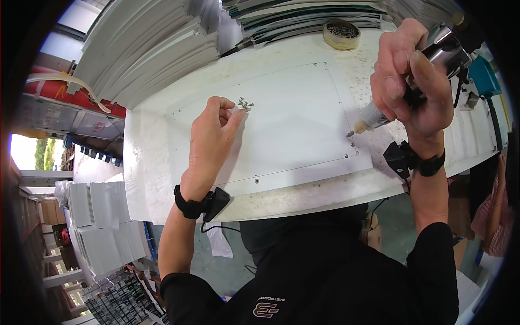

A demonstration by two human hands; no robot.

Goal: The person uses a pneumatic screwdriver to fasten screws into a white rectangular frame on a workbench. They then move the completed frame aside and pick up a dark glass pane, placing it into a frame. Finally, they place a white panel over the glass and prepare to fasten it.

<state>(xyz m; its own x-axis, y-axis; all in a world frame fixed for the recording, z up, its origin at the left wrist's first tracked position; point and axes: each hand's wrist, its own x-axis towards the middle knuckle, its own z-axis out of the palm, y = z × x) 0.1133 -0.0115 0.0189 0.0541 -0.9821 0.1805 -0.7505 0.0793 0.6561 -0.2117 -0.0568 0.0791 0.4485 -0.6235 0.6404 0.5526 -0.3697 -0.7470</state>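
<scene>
A thin white rectangular panel (292, 119) lies flat on the table, with small dark holes or fasteners along its edges. On it rests a small pile of metal screws (246, 102). The fingers of my left hand (214, 130) are curled and pinched at the pile's near left side; what lies between the fingertips is too small to make out. My right hand (409, 86) is wrapped round a power driver (374, 117) with a greyish barrel and a yellowish nose. The driver's metal tip points down-left, close to the panel's right edge.
A round tin (342, 33) full of dark small fasteners stands at the table's far edge. Tall stacks of white sheets (146, 49) rise at the back left. A teal tool (483, 76) lies at the far right. The white table's near edge (303, 208) curves before me.
</scene>
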